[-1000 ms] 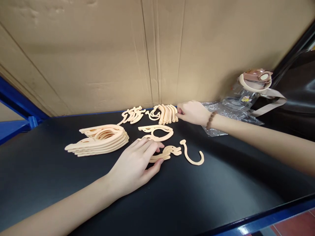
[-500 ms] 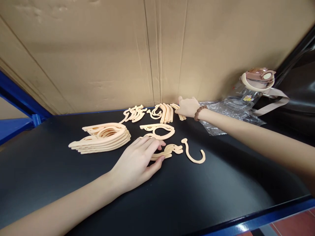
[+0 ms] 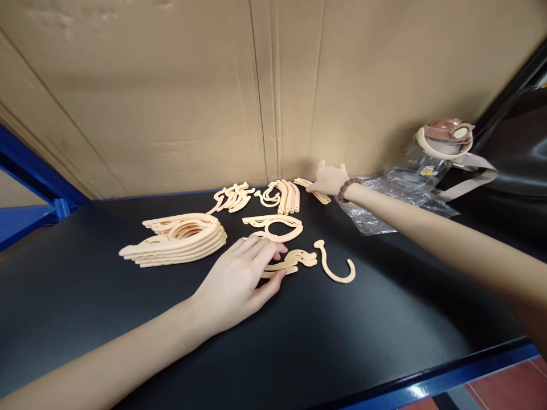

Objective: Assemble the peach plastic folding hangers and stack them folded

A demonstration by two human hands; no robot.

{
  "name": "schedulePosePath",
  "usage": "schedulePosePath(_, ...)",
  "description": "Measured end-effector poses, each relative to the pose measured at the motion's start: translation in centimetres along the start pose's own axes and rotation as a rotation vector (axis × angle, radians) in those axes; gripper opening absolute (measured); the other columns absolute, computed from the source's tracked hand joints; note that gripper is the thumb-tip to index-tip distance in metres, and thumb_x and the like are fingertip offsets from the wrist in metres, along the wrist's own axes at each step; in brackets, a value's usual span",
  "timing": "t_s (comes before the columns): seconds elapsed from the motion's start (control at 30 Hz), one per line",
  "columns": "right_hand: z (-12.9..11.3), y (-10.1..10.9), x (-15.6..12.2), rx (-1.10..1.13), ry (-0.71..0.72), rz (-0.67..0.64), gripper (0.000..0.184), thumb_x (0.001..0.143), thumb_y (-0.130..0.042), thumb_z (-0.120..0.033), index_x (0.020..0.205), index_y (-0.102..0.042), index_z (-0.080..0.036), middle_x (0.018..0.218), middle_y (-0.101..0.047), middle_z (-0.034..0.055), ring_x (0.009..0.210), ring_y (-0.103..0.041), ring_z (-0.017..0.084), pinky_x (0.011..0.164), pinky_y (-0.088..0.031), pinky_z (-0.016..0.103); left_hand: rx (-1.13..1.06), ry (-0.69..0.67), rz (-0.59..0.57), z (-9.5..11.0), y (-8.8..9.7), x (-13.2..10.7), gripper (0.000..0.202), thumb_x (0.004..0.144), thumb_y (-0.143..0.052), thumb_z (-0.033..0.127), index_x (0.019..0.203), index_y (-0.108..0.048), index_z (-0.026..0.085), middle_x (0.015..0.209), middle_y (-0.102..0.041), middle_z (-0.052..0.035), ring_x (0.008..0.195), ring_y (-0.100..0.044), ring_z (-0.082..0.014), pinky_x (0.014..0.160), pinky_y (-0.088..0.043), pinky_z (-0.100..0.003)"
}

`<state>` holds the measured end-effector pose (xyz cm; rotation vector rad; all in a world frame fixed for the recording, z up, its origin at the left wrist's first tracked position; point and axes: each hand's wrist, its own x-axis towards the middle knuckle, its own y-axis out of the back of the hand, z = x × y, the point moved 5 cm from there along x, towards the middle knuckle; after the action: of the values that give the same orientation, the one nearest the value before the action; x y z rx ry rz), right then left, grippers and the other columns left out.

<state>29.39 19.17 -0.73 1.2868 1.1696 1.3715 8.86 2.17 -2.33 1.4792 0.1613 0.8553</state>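
My left hand (image 3: pixel 237 282) lies on the black table (image 3: pixel 128 319). Its fingers and thumb are closed on the end of a beige curved plastic piece (image 3: pixel 297 259). A beige hook (image 3: pixel 335 269) lies just right of that piece, and a looped beige piece (image 3: pixel 273 226) just beyond it. My right hand (image 3: pixel 330 179), with a bead bracelet at the wrist, reaches to the back of the table. It pinches a thin beige strip (image 3: pixel 318 195) raised beside a row of curved beige pieces (image 3: pixel 285 196).
A stack of large beige hanger-shaped parts (image 3: pixel 179 240) lies at the left, with a small pile of parts (image 3: pixel 233 198) behind it. Crumpled clear plastic (image 3: pixel 384 199) and a bottle with a pink lid (image 3: pixel 444 142) sit at the right. A cardboard wall (image 3: pixel 273 85) closes the back.
My right hand has slid back and to the right from the row of curved pieces, lifting a thin strip away from it. My left hand has stayed on its piece.
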Motion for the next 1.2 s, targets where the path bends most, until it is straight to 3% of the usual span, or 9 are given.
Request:
schedulePosePath(0.13,0.7,2.7,-1.0,0.061,-0.035,0.058,0.064,0.078,-0.054,-0.047,0.122,-0.037,-0.003,0.079,-0.065,0.01,0.086,-0.061,0.031,0.088,-0.032,0.046,-0.003,0.012,0.0,-0.1,0.1,0.0,0.012,0.092,-0.046,0.023,0.1,-0.053,0.019,0.098,-0.064,-0.0042,0.088,-0.057,-0.0195,0.074,-0.043,-0.032)
schedulePosePath(0.2,0.4,4.1,-2.5,0.24,0.027,0.081,0.061,0.075,-0.058,-0.045,0.12,-0.037,-0.01,0.082,-0.066,0.008,0.078,-0.061,0.026,0.077,-0.039,0.038,-0.019,0.033,0.001,-0.3,0.1,-0.1,0.016,0.092,-0.04,0.017,0.101,-0.053,0.019,0.096,-0.065,-0.0034,0.087,-0.057,-0.0194,0.073,-0.043,-0.032)
schedulePosePath(0.27,-0.7,5.1,-4.9,0.479,0.182,0.028,0.057,0.073,-0.062,-0.039,0.118,-0.036,-0.015,0.084,-0.067,0.0062,0.071,-0.061,0.022,0.065,-0.042,0.032,-0.052,0.083,0.019,-0.8,0.2,-0.2,0.024,0.091,-0.034,0.012,0.105,-0.052,0.019,0.093,-0.064,-0.003,0.086,-0.057,-0.019,0.072,-0.043,-0.032)
schedulePosePath(0.33,-2.0,5.8,-8.1,0.584,0.325,0.003,0.048,0.074,-0.06,-0.032,0.114,-0.036,-0.02,0.083,-0.066,0.0016,0.068,-0.059,0.018,0.06,-0.042,0.029,-0.082,0.153,0.056,-1.5,0.2,-0.3,0.028,0.09,-0.033,0.009,0.108,-0.051,0.019,0.094,-0.063,-0.0033,0.085,-0.056,-0.0189,0.073,-0.044,-0.033)
schedulePosePath(0.47,-4.9,6.4,-15.0,0.557,0.501,0.03,0.043,0.072,-0.063,-0.024,0.108,-0.038,-0.024,0.081,-0.063,-0.0044,0.068,-0.056,0.014,0.065,-0.041,0.026,-0.089,0.238,0.089,-2.4,0.1,-0.5,0.028,0.086,-0.036,0.008,0.105,-0.054,0.019,0.097,-0.061,-0.0046,0.085,-0.055,-0.0202,0.074,-0.044,-0.034)
schedulePosePath(0.6,-7.6,5.7,-19.3,0.486,0.636,-0.016,0.031,0.069,-0.059,-0.015,0.095,-0.042,-0.021,0.08,-0.06,-0.002,0.073,-0.055,0.015,0.07,-0.039,0.027,-0.117,0.246,0.083,-2.3,0.2,-0.4,0.027,0.089,-0.035,0.01,0.106,-0.053,0.02,0.096,-0.062,-0.0032,0.089,-0.055,-0.0197,0.075,-0.045,-0.034)
schedulePosePath(0.7,-8.8,4.8,-20.3,0.409,0.698,-0.047,0.024,0.069,-0.056,-0.012,0.089,-0.044,-0.019,0.08,-0.059,0.0009,0.075,-0.052,0.017,0.071,-0.038,0.029,-0.143,0.255,0.078,-2.2,0.3,-0.2,0.023,0.092,-0.035,0.013,0.101,-0.054,0.02,0.096,-0.062,-0.0031,0.091,-0.055,-0.0199,0.078,-0.045,-0.035)
schedulePosePath(1.0,-9.3,2.5,-19.4,0.392,0.717,-0.053,0.018,0.072,-0.054,-0.013,0.087,-0.046,-0.018,0.084,-0.059,0.0017,0.078,-0.049,0.017,0.077,-0.036,0.031,-0.169,0.216,0.089,-2.1,0.6,-0.2,0.019,0.091,-0.04,0.012,0.095,-0.057,0.021,0.092,-0.062,-0.0011,0.089,-0.053,-0.018,0.077,-0.044,-0.033)
schedulePosePath(1.2,-9.6,2.6,-19.8,0.337,0.757,-0.035,0.012,0.08,-0.055,-0.017,0.091,-0.052,-0.017,0.089,-0.06,0.0029,0.084,-0.051,0.018,0.082,-0.035,0.033,-0.18,0.213,0.088,-2.0,0.6,-0.3,0.019,0.09,-0.042,0.012,0.094,-0.057,0.021,0.091,-0.062,-0.0009,0.089,-0.053,-0.0184,0.078,-0.045,-0.034)
